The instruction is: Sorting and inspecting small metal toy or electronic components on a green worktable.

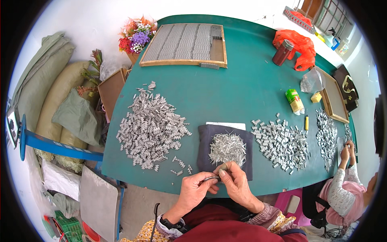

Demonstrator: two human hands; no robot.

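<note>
At the table's near edge, my left hand (196, 188) is closed round a thin dark curved piece (211, 178), whose kind I cannot make out. Close against it, my right hand (237, 183) has thumb and fingers pinched together at the piece's end; anything tiny between them is hidden. Just beyond my fingers, a heap of thin silvery pins (227, 148) lies on a folded dark cloth (204, 141). To the left spreads a large heap of small toothed grey metal pieces (149, 129), with a few loose ones (179, 162) nearer me. A second heap of toothed pieces (281, 143) lies right of the cloth.
A wood-framed tray (181, 62) with rows of grey pieces stands at the back of the green table (242, 92). On the right are a yellow-handled tool (306, 122), a green-and-yellow packet (294, 101), a dark red flask (283, 52) and a co-worker's hands (347, 152) near another heap (325, 137).
</note>
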